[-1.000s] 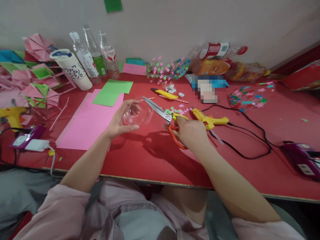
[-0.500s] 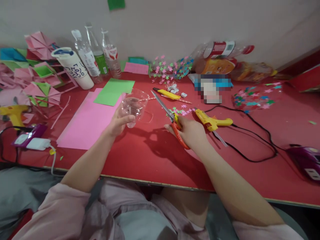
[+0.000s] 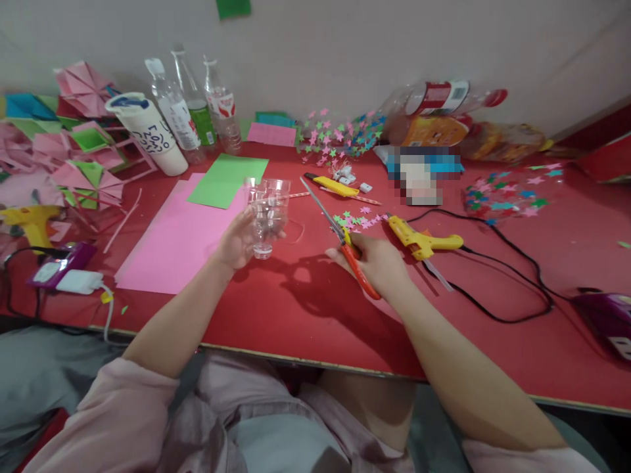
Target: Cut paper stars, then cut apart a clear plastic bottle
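My left hand (image 3: 237, 240) is wrapped round the cut-off neck end of a clear plastic bottle (image 3: 269, 207), held upside down above the red table with its narrow mouth pointing down. In my right hand (image 3: 378, 259) is a pair of scissors (image 3: 335, 230) with orange and yellow handles; the blades look closed and point up and left, apart from the plastic. Small star cutouts (image 3: 352, 219) lie just beyond my right hand. A yellow glue gun (image 3: 421, 240) rests to its right. Beyond the scissors lies a yellow box cutter (image 3: 335, 186).
Pink paper (image 3: 162, 256) and green paper (image 3: 227, 180) lie left of centre. Bottles (image 3: 224, 112) and a white tumbler (image 3: 158, 141) stand at the back left, near folded paper shapes (image 3: 89, 135). A black cord (image 3: 530, 263) loops on the right. Star-covered plastic (image 3: 513, 194) lies beyond it.
The bottle piece has turned more upright in my left hand, and the fingers have shifted round it. My right hand with the scissors has hardly moved. The view has shifted slightly.
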{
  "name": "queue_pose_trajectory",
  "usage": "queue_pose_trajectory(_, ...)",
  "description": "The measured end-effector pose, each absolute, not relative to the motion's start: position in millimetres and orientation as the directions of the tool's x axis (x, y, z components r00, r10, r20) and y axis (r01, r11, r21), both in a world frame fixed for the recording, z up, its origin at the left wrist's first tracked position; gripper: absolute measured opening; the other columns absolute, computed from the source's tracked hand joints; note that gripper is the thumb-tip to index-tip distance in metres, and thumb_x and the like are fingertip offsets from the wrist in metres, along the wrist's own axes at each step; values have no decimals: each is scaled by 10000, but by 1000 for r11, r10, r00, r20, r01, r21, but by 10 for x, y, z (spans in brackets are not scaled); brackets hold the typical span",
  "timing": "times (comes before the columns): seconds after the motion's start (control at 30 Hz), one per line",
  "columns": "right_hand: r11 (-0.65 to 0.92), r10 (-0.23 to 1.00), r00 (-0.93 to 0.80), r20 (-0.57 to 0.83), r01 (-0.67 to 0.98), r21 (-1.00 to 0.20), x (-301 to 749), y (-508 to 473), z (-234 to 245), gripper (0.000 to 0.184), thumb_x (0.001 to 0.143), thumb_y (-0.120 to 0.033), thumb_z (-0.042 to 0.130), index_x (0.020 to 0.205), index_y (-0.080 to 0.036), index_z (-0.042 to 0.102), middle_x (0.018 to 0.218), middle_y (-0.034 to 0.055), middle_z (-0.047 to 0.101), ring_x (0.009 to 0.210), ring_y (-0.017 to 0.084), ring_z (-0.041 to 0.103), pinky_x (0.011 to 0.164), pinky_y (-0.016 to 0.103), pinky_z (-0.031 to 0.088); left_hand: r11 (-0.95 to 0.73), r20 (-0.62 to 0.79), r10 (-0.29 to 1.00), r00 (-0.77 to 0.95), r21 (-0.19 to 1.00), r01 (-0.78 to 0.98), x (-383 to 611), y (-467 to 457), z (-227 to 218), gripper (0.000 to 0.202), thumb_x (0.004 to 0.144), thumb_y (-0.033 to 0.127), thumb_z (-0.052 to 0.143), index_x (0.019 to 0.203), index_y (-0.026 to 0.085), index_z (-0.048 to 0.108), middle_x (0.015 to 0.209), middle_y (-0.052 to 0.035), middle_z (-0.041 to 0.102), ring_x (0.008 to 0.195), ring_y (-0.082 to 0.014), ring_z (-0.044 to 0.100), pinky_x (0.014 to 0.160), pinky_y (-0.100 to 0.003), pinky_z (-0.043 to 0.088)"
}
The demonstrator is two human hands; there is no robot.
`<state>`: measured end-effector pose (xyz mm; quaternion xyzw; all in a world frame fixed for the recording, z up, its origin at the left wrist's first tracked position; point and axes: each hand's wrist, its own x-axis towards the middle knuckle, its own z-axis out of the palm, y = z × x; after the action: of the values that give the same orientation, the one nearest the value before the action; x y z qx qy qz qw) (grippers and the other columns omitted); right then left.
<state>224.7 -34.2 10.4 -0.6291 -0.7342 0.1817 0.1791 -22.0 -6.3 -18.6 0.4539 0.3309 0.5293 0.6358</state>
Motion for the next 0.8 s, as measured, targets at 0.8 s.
queue_pose_trajectory(0.8,192,975,-179,132,976,-100,2148,-443,106,680,889,-690,224,886,-145,631,567,68,585,541,210,558,517,276,230,-639,801,583,-136,555,533,-38,-36,-398,744,667,415,785,1240,274,332,1189,-70,497,1016,-189,564,880,-404,512)
